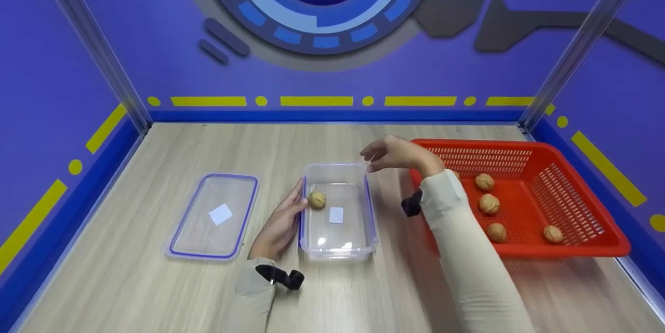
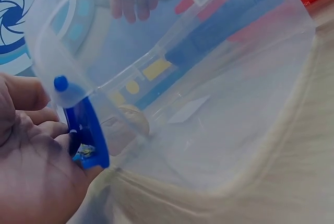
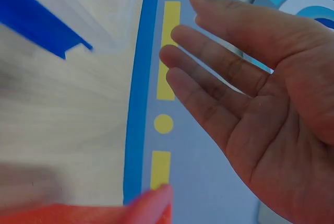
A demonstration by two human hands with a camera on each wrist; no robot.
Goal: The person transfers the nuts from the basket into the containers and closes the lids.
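Note:
A clear plastic food container [image 1: 340, 242] with blue side latches stands uncovered on the table, a single walnut [image 1: 317, 199] inside by its left wall. My left hand [image 1: 280, 226] grips the container's left side, thumb at the rim and fingers along the outside. In the left wrist view, those fingers lie around a blue latch [image 2: 86, 130]. Above the container's far right corner hovers my right hand [image 1: 397, 154]. Its palm is bare in the right wrist view, fingers [image 3: 219, 67] loosely extended and holding nothing.
To the right stands a red plastic basket [image 1: 582, 203] with several walnuts [image 1: 489, 203], partly behind my right forearm. The container's blue-edged lid [image 1: 208, 237] lies flat at the left. Printed panels [image 1: 327, 78] wall off the table's back and sides.

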